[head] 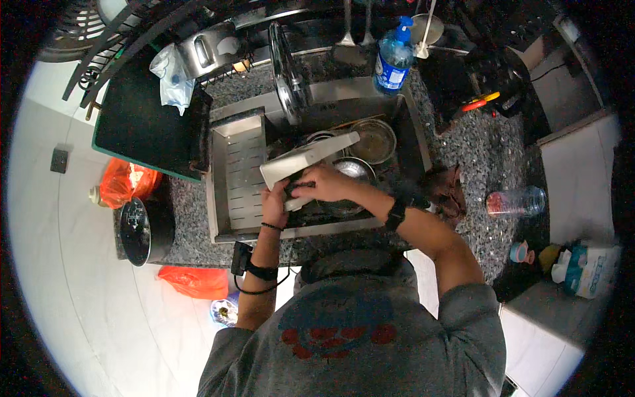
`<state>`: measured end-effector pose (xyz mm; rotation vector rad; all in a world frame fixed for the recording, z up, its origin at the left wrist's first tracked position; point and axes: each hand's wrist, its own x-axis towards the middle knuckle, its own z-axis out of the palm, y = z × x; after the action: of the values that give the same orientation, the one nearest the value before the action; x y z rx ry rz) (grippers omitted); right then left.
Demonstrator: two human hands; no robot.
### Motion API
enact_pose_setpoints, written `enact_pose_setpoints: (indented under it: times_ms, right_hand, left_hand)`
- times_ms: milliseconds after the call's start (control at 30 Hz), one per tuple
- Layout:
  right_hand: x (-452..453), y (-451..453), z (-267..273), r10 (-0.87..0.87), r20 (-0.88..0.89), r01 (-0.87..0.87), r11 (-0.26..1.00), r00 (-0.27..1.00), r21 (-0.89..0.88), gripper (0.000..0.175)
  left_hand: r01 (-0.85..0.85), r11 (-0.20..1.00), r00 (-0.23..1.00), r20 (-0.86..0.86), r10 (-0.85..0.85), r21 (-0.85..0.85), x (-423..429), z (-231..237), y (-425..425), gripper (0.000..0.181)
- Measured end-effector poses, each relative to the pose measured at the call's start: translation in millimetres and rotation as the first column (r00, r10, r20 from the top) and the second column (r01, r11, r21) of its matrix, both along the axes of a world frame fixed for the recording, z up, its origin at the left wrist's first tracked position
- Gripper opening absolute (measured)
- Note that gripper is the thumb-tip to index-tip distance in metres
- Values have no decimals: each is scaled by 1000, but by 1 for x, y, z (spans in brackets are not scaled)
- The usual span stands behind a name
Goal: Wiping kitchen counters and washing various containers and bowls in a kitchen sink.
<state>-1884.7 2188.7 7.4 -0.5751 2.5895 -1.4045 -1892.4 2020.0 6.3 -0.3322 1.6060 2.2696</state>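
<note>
Over the sink, my left hand point(275, 206) grips the near-left corner of a white rectangular container point(307, 156), which is tipped up on its side. My right hand point(325, 186) is bent in against the container's near side; its fingertips are partly hidden, and whether they hold anything cannot be made out. Below in the sink basin point(412, 134) lie a round glass bowl or lid point(373, 141) and a shiny metal bowl point(354, 167). My right forearm covers part of the metal bowl.
A chrome faucet point(287, 74) arches over the sink. At left in the sink sits a slotted drain tray point(240, 173). A blue pump bottle point(393, 59) stands on the back rim. A dark pot point(136, 233) is at the counter's left edge, a clear jar point(516, 202) at right.
</note>
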Motion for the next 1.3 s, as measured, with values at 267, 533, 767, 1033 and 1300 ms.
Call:
enact_pose_setpoints:
  times_ms: [267, 533, 767, 1033, 1300]
  right_hand:
    - [4, 45, 34, -461, -108, 472, 872, 881, 128, 33]
    - [2, 9, 31, -457, -563, 622, 771, 689, 135, 23]
    - [0, -13, 13, -517, -219, 458, 847, 828, -269, 26]
    - [-13, 9, 27, -293, -737, 711, 613, 609, 344, 28]
    - [-1, -24, 27, -516, 39, 491, 786, 856, -376, 26]
  left_hand:
    - [-98, 984, 971, 233, 61, 151, 0, -31, -26, 30]
    - [64, 974, 954, -273, -124, -219, 6, -52, -5, 35]
    - [-33, 999, 995, 96, 29, 41, 3, -17, 1, 44]
    - [-44, 999, 999, -2, 44, 0, 15, -18, 9, 44]
    - [-46, 989, 993, 110, 31, 141, 13, -27, -1, 44]
